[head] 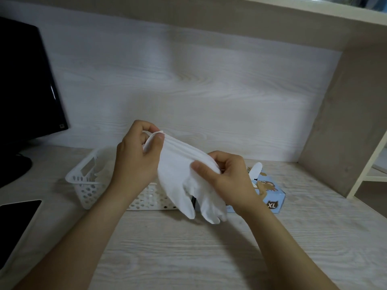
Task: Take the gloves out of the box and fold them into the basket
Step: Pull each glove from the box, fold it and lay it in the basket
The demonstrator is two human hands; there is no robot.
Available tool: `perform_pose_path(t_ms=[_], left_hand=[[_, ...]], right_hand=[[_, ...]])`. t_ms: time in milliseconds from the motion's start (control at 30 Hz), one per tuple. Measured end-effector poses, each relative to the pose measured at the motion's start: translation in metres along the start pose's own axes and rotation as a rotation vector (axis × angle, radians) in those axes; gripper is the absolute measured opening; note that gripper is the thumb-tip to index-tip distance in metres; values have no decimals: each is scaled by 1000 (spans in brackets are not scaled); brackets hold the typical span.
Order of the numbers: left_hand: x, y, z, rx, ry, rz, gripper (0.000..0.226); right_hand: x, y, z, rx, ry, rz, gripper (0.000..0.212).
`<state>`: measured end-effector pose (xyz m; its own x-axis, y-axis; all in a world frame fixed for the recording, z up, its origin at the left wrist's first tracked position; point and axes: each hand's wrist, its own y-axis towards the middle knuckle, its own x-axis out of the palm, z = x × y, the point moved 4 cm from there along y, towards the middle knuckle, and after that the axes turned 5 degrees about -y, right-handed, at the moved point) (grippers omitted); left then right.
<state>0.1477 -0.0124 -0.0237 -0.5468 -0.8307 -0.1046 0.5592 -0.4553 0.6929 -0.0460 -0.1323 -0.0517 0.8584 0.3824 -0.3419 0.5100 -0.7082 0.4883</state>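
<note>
Nearest, two bare forearms reach over the pale wood-grain desk, and a dark-screened tablet lies at its left edge. The left hand pinches the rolled cuff of a white disposable glove between thumb and forefinger. The right hand pinches it lower down, about where the palm meets the fingers, with the thumb on top. The glove hangs in the air between the hands, in front of basket and box, its fingers drooping toward the desk.

The glove looks thin, limp and nearly weightless — it will likely sag wherever it is unsupported and may cling to itself or stretch if tugged. The beaded cuff is probably the firmest edge and the best hold. A second hold at the finger bases, as now, should keep it flat enough to fold.

Behind the hands there is one white perforated basket on the left. It holds a crumpled white piece, apparently a glove or gloves, but I cannot count them. To the right is one blue box marked XL, with one glove tip poking from its opening. That makes one glove in hand and one showing in the box. Farthest back, one black monitor stands at the left.
</note>
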Motion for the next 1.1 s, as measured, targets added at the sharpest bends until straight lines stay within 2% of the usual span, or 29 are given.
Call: perform_pose_path(t_ms=[67,167,267,433,600,833,1000,1100], left_hand=[[-4,4,-2,-23,-4,-3,10],[-11,11,-8,-86,-29,-10,12],[-21,21,-17,-114,27,-11,13],[-44,37,-42,-182,254,-56,13],[-62,44,-65,-275,379,-70,16],[-69,50,-80,-372,582,-158,30],[-66,49,-73,-318,758,-159,25],[-61,47,-66,-227,887,-232,24]], right_hand=[[3,1,-3,30,93,17,12],[8,10,-7,40,87,22,15],[14,25,-11,23,-37,10,22],[38,53,-22,-53,-288,14,20],[66,77,-19,-90,-542,-40,40],[81,102,-18,-96,-606,-81,48],[91,106,-14,-157,-801,-185,48],[88,102,-18,-251,-929,-166,44]])
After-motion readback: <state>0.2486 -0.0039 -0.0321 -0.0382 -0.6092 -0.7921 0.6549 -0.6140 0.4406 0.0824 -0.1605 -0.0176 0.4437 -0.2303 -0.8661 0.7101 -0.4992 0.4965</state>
